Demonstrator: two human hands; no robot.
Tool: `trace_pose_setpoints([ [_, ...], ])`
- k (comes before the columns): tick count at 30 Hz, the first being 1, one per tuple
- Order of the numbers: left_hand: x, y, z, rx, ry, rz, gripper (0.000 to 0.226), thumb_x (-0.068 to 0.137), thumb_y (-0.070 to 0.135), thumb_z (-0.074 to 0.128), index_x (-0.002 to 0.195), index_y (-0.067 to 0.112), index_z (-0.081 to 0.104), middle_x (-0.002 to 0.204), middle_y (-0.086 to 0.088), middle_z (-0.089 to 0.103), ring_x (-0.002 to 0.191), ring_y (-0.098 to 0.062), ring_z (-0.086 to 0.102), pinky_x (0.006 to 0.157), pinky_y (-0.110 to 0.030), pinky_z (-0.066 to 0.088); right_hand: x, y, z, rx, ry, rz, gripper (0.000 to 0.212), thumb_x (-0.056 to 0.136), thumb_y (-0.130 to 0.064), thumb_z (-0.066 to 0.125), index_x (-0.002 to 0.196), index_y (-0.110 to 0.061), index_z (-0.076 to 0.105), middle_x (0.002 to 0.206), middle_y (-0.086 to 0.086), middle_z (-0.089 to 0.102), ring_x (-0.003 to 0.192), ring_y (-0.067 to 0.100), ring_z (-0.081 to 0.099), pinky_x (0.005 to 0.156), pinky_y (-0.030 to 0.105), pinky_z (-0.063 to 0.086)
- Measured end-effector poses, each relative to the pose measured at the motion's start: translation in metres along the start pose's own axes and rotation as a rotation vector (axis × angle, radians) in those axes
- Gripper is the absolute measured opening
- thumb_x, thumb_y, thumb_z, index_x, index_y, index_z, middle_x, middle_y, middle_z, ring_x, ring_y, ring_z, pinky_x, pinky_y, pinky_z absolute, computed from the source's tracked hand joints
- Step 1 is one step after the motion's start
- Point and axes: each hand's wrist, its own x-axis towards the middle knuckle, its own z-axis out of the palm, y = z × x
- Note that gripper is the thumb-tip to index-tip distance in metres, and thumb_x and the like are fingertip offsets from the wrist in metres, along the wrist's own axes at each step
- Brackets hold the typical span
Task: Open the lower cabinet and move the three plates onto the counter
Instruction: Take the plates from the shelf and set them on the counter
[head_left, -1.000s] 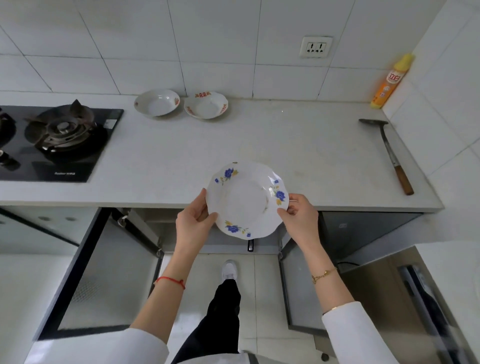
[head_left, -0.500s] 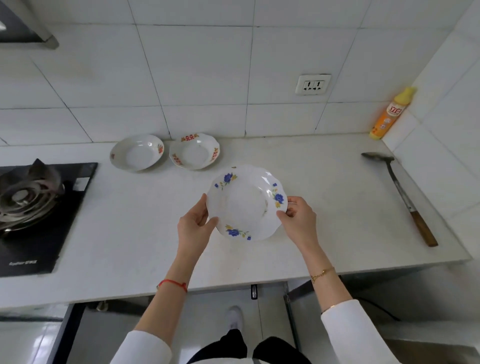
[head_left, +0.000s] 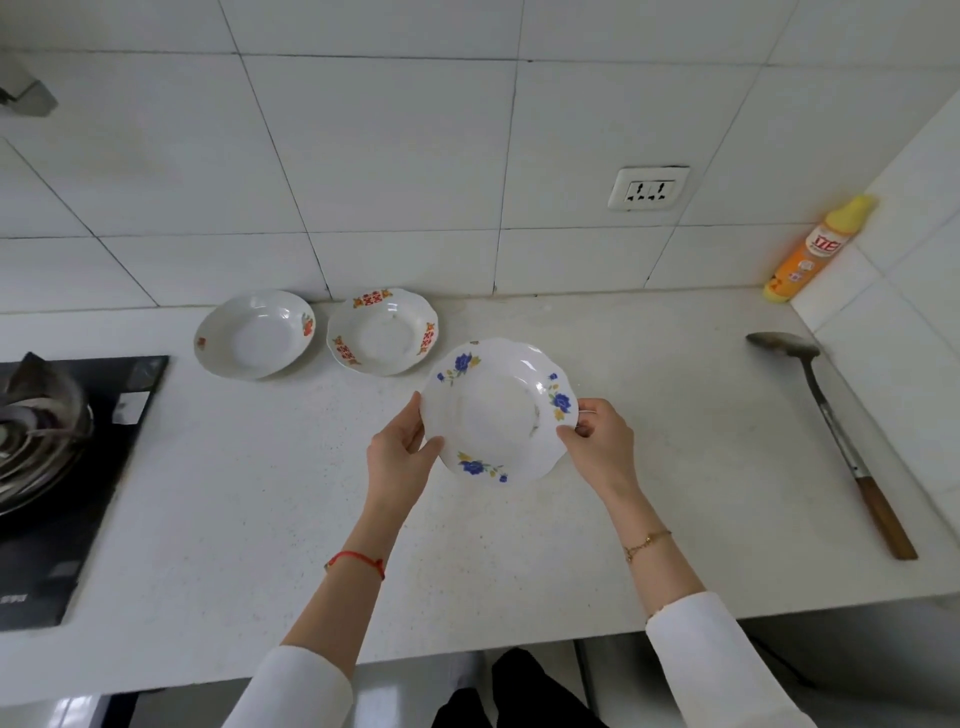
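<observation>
A white plate with blue flowers (head_left: 496, 410) is held over the counter (head_left: 260, 493) by both hands. My left hand (head_left: 397, 454) grips its left rim and my right hand (head_left: 602, 444) grips its right rim. Two other white plates rest on the counter near the back wall: one with small red marks (head_left: 254, 332) at the left and one with red and gold marks (head_left: 382, 330) beside it. The held plate is just right of and in front of them. The lower cabinet is almost out of view below the counter edge.
A black gas hob (head_left: 57, 467) with a burner lies at the left. A metal spatula with a wooden handle (head_left: 836, 441) lies at the right. An orange and yellow bottle (head_left: 810, 249) stands in the back right corner, below a wall socket (head_left: 649, 187).
Both hands have carried the blue-flowered plate from in front of the counter edge up and forward over the counter, towards the two plates at the back. The view has tilted up from the open cabinet.
</observation>
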Motion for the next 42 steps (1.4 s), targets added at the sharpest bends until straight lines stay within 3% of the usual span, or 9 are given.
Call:
trace_pose_setpoints([
  [11, 0.072, 0.011, 0.045, 0.085, 0.04, -0.025, 0.064, 0.081, -0.002, 0.068, 0.139, 0.018, 0.05, 0.131, 0.004, 0.062, 0.119, -0.01, 0.058, 0.102, -0.037, 0.048, 0.098, -0.001, 0.001, -0.024, -0.055, 0.015, 0.03, 0.08, -0.002, 0.063, 0.108, -0.01, 0.057, 0.091, -0.001, 0.066, 0.076, 0.009, 0.061, 0.055, 0.008, 0.042],
  [19, 0.129, 0.014, 0.078, 0.105, 0.074, -0.034, 0.062, 0.081, -0.003, 0.069, 0.137, 0.017, 0.052, 0.124, 0.009, 0.06, 0.121, -0.017, 0.058, 0.102, -0.042, 0.047, 0.175, -0.002, 0.013, -0.056, -0.097, 0.005, 0.03, 0.08, 0.0, 0.062, 0.109, -0.006, 0.056, 0.098, 0.005, 0.066, 0.083, 0.014, 0.06, 0.05, 0.002, 0.042],
  [23, 0.158, 0.01, 0.088, 0.107, 0.1, -0.095, 0.064, 0.081, -0.003, 0.069, 0.14, 0.014, 0.048, 0.135, -0.003, 0.058, 0.127, -0.021, 0.054, 0.105, -0.043, 0.044, 0.205, -0.001, 0.024, -0.082, -0.118, 0.015, 0.031, 0.081, 0.0, 0.063, 0.11, -0.004, 0.056, 0.1, 0.005, 0.065, 0.084, 0.013, 0.059, 0.048, 0.005, 0.04],
  [31, 0.193, -0.004, 0.105, 0.181, 0.086, -0.156, 0.065, 0.084, -0.001, 0.067, 0.143, 0.012, 0.042, 0.138, -0.004, 0.055, 0.129, -0.023, 0.052, 0.106, -0.043, 0.041, 0.246, 0.014, 0.042, -0.11, -0.153, 0.07, 0.029, 0.082, -0.004, 0.064, 0.109, -0.002, 0.057, 0.104, 0.01, 0.067, 0.088, 0.015, 0.061, 0.052, 0.007, 0.036],
  [42, 0.212, -0.016, 0.115, 0.191, 0.13, -0.182, 0.059, 0.084, -0.002, 0.066, 0.138, 0.016, 0.05, 0.128, -0.002, 0.063, 0.122, -0.023, 0.057, 0.103, -0.047, 0.043, 0.271, 0.029, 0.058, -0.116, -0.181, 0.095, 0.03, 0.08, -0.004, 0.067, 0.108, -0.002, 0.057, 0.105, 0.01, 0.067, 0.087, 0.014, 0.06, 0.054, 0.01, 0.039],
])
